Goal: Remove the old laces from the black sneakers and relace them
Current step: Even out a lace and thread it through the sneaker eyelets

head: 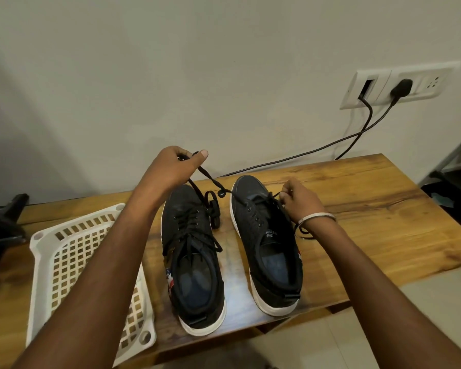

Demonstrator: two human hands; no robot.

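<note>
A wooden table (370, 198) against a pale wall carries, from the left, a white basket (64, 251) and two black sneakers (192, 257) (toes toward the wall). The left hand (171, 169) pinches a black lace (210, 179) raised above the left shoe, while the right hand (301, 201) grips the lace at the right shoe's eyelets.

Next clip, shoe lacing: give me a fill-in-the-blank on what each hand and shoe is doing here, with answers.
1. The left hand holds a black lace raised above the ____ table.
2. The right hand pinches the lace at the ____ shoe.
3. The left shoe is ____ laced.
4. The basket left of the shoes is ____ in colour.

Answers: wooden; right; fully; white
</note>
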